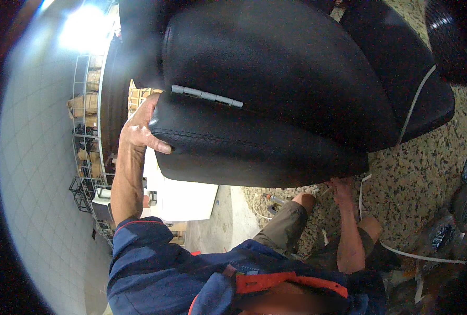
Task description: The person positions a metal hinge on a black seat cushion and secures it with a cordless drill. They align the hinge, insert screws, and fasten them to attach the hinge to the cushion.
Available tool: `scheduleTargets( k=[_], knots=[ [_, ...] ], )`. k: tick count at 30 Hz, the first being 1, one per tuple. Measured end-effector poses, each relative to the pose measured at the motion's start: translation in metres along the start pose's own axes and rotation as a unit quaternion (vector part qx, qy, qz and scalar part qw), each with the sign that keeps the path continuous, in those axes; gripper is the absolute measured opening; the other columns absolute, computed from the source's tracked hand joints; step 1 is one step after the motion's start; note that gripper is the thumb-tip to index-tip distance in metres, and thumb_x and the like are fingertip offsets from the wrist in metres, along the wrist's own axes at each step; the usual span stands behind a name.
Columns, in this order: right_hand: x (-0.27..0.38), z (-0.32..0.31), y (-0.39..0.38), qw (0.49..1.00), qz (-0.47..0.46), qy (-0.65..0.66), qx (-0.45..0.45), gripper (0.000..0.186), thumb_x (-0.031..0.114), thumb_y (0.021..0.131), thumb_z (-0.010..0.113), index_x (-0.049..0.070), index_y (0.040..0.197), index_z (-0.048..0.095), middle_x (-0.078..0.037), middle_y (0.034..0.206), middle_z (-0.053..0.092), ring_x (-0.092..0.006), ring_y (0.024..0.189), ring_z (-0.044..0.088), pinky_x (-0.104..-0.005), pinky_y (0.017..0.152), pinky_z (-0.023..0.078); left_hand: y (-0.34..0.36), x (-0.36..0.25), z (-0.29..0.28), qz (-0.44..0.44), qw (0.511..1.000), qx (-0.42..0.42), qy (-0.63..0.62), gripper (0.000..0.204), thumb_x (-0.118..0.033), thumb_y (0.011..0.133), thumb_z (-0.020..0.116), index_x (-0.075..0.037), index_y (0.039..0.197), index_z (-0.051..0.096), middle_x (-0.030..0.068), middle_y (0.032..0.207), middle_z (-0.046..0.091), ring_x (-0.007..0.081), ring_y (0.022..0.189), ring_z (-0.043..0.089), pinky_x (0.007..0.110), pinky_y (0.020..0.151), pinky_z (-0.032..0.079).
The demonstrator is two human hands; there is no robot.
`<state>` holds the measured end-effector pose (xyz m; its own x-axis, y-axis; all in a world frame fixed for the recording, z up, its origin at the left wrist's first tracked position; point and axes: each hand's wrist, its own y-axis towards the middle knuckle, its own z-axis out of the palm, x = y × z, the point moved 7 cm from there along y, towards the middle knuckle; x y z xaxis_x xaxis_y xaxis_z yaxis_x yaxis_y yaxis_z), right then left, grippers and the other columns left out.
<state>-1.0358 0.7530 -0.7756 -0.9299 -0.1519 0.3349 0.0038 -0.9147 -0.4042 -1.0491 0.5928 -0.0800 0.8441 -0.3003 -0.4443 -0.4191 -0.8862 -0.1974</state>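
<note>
A large black leather-look upholstered chair point(275, 73) fills the upper middle of the head view, with a stitched padded section point(254, 147) along its near side. My left hand point(143, 128) grips the left end of that section, thumb on the near face and fingers behind it. At the section's lower right edge is my right hand point(342, 190), closed against the underside, with its fingertips hidden. A slim grey rod, pen-like in shape point(207, 96), lies in the crease above the padded section.
A speckled mat point(417, 178) spreads beneath the chair, with a white cord point(417, 102) running across. A screwdriver-like tool point(274, 199) lies beside my knee. White panel-like furniture point(186, 202) and shelving with cartons point(89, 115) stand at left. Dark round objects point(465, 202) are at right.
</note>
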Motion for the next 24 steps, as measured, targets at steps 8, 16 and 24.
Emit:
scheduleTargets(
  k=[8,16,24],
  knots=[
    [0.008,0.008,-0.012,0.998,-0.029,0.058,0.007,0.068,0.005,0.089,0.072,0.015,0.148,0.04,-0.007,0.138,0.055,-0.0255,0.119,0.061,-0.0422,0.093,0.059,-0.002,-0.004,0.0,0.001,1.0,-0.009,-0.03,0.106,-0.021,0.028,0.096,0.005,0.125,0.061,0.0077,0.112,0.069,0.0209,0.102,0.063,0.032,0.097,0.048],
    [0.01,0.003,-0.006,0.999,0.028,0.005,-0.042,0.071,0.001,0.09,0.067,0.018,0.151,0.037,-0.006,0.138,0.054,-0.0245,0.117,0.061,-0.0426,0.093,0.061,0.0,-0.013,0.016,-0.028,0.997,0.046,-0.056,0.094,-0.015,0.033,0.094,0.007,0.12,0.064,0.0077,0.108,0.071,0.0185,0.097,0.066,0.029,0.094,0.05],
    [0.0,-0.014,-0.002,0.947,-0.168,-0.27,0.045,0.08,0.003,0.09,0.068,0.023,0.156,0.028,-0.006,0.145,0.047,-0.0243,0.122,0.057,-0.0442,0.095,0.058,0.006,-0.012,0.026,-0.068,0.988,0.126,-0.059,0.084,-0.012,0.038,0.093,0.005,0.116,0.065,0.0089,0.106,0.073,0.0183,0.094,0.069,0.029,0.092,0.053]
  ],
)
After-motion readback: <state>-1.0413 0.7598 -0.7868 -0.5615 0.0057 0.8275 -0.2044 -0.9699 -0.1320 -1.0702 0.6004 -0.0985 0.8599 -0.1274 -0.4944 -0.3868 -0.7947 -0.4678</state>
